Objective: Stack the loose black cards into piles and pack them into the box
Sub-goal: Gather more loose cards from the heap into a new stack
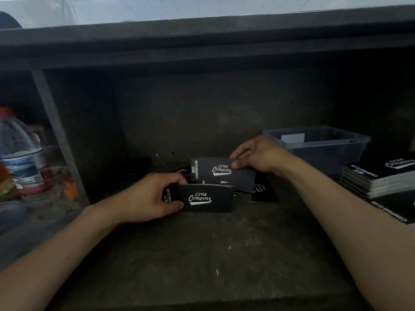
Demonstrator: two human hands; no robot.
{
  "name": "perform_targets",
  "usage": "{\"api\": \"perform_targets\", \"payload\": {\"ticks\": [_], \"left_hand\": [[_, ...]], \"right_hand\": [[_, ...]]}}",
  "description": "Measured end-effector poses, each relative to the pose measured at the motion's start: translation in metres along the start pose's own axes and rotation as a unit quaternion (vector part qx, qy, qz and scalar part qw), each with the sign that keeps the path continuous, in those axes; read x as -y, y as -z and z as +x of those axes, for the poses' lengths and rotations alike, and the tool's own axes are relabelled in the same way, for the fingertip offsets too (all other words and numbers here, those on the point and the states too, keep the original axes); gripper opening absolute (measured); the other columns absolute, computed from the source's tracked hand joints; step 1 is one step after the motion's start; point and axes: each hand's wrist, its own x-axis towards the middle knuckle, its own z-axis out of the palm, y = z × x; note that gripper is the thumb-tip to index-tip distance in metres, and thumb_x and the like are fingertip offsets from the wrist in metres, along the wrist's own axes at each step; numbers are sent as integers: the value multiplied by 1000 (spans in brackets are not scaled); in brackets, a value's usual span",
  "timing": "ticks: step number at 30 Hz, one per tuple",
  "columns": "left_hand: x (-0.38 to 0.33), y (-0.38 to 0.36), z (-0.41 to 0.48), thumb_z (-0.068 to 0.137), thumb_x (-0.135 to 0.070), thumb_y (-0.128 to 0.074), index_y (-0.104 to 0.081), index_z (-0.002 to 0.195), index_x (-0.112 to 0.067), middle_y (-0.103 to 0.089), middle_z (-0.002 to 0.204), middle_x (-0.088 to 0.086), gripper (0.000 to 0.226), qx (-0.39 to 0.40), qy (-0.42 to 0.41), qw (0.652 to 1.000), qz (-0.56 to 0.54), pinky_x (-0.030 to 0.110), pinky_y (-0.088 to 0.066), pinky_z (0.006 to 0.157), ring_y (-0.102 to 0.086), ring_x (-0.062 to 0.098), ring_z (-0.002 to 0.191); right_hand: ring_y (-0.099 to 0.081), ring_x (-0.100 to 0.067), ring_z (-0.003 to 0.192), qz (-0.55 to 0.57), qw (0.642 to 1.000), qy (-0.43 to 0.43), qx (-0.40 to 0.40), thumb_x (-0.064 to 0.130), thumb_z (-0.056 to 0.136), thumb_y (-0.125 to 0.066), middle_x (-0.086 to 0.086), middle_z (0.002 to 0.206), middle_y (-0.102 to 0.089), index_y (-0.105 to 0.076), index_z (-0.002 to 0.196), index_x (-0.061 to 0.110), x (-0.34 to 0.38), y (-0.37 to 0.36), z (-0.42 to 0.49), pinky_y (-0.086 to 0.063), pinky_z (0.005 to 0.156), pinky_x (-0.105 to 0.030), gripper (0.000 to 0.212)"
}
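Over the worktop (202, 254), a small pile (202, 199) is gripped at its end by the left hand (155, 196), fingers curled round it. Just beyond, a card (222, 173) is pinched at its edge by the right hand (258, 158). The card should be laid squarely on the pile, with edges aligned and print facing alike. Loose cards (265, 191) lie under the right hand. The box (318, 140) stands beyond it, and a stack (377, 178) to its right.

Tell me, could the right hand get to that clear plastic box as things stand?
Probably yes. The right hand is close by the clear plastic box, whose top is open, and nothing stands between them. It is pinching a black card, though, so it isn't free.
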Motion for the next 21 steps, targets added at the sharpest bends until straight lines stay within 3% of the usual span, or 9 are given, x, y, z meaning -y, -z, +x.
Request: {"api": "perform_targets", "payload": {"ticks": [3,6,10,12,14,16,17,19,21], "left_hand": [[3,0,1,85,-18,-81,-68,97,-28,-68,102,-12,20,-12,-17,1000,1,28,-57,77,-69,8,92],[6,0,1,86,-43,-74,-68,100,-36,-53,131,-17,17,-33,-55,998,22,25,-50,101,-57,6,125],[1,2,-1,85,-33,-79,-66,103,-40,-34,152,-19,23,-58,-52,996,43,29,-45,111,-35,-1,144],[-1,0,0,85,-23,-81,-64,103,-38,-47,143,-19,29,-60,-54,997,16,34,-50,107,-47,2,136],[-2,-2,0,87,-16,-79,-60,110,-37,-66,121,-16,37,-40,-39,998,-38,46,-56,96,-66,12,113],[-2,-3,0,87,-18,-76,-57,117,-39,-73,112,-13,41,-24,-19,998,-58,49,-58,89,-72,20,100],[-3,-3,0,88,-17,-76,-60,119,-38,-74,112,-13,41,-24,-16,998,-53,46,-58,92,-72,15,101],[-5,-1,0,88,-9,-77,-68,116,-30,-75,110,-14,37,-31,-28,999,-28,34,-57,94,-71,5,103],[-7,-1,0,87,-6,-78,-72,109,-26,-75,105,-14,31,-33,-33,999,-20,31,-58,91,-71,5,100]], "right_hand": [[-66,-11,83,-102,995,11,-18,14,78,-80,2,85,-72,-73,85,19,3,-6,0,-50,75,-20,11],[-63,-4,86,-89,995,32,-9,22,76,-82,9,86,-72,-77,84,24,13,-5,-8,-44,71,-14,9],[-67,-7,92,-19,980,5,198,20,82,-76,2,99,-75,-76,100,18,24,-3,-23,-54,81,-25,18],[-67,-10,91,3,962,-16,272,20,88,-69,-3,104,-74,-73,108,13,24,-4,-25,-53,84,-27,22],[-69,-12,93,28,969,-31,244,23,93,-64,-2,107,-74,-71,111,13,21,-6,-22,-52,84,-27,22],[-68,-12,95,-55,991,-16,124,27,91,-66,0,106,-74,-72,109,15,14,-8,-15,-51,86,-28,23],[-65,-12,96,-149,986,-11,72,31,86,-72,3,106,-72,-73,108,17,10,-7,-11,-51,90,-28,26],[-61,-11,100,-296,953,-42,50,37,75,-81,6,107,-68,-72,109,21,3,-10,-10,-48,88,-25,39],[-60,-11,99,-289,953,-72,57,35,70,-85,6,103,-67,-72,107,21,-1,-11,-10,-45,81,-22,42]]}}
